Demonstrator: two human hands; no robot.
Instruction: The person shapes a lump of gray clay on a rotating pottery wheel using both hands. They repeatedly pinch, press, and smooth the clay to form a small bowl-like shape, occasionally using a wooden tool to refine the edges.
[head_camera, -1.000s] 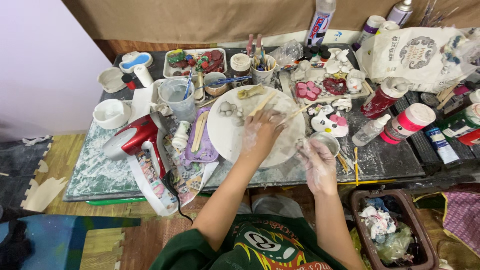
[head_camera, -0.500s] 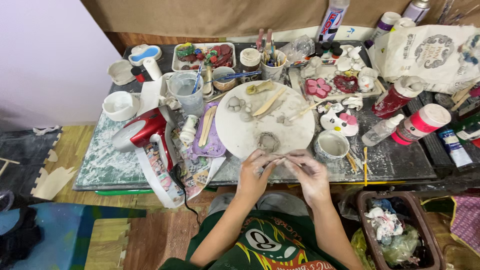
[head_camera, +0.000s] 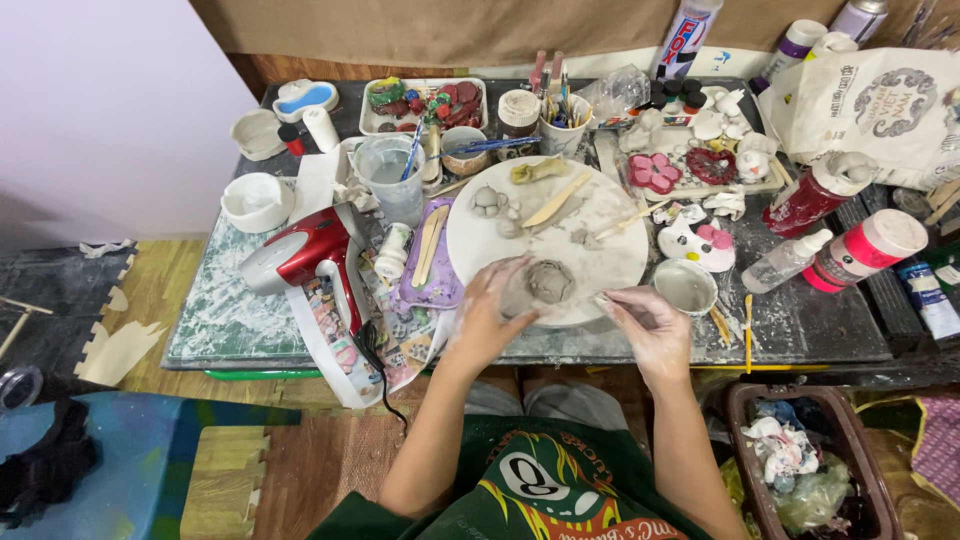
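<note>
A round white board (head_camera: 590, 215) lies on the messy worktable, smeared with grey clay. Near its front edge sits a grey clay lump (head_camera: 549, 281). My left hand (head_camera: 487, 313) cups the lump's left side, fingers against it. To the right of the lump, my right hand (head_camera: 643, 320) hovers over the board's rim. Its clay-dusted fingers are pinched on a thin tool whose tip points at the lump. Smaller clay bits (head_camera: 489, 201) and a wooden modelling tool (head_camera: 556, 199) lie farther back on the board.
A red hair dryer (head_camera: 308, 250) lies left of the board, its cord hanging off the table edge. A purple tray (head_camera: 432, 262), water cup (head_camera: 390, 176), small white bowl (head_camera: 686, 286), bottles (head_camera: 869, 245) and painted clay pieces (head_camera: 684, 167) crowd the table. A bin of rags (head_camera: 800, 462) stands at lower right.
My hands came back from the middle of the board to its front edge and met there. Now the left one has gone to the clay lump and the right sits beside it.
</note>
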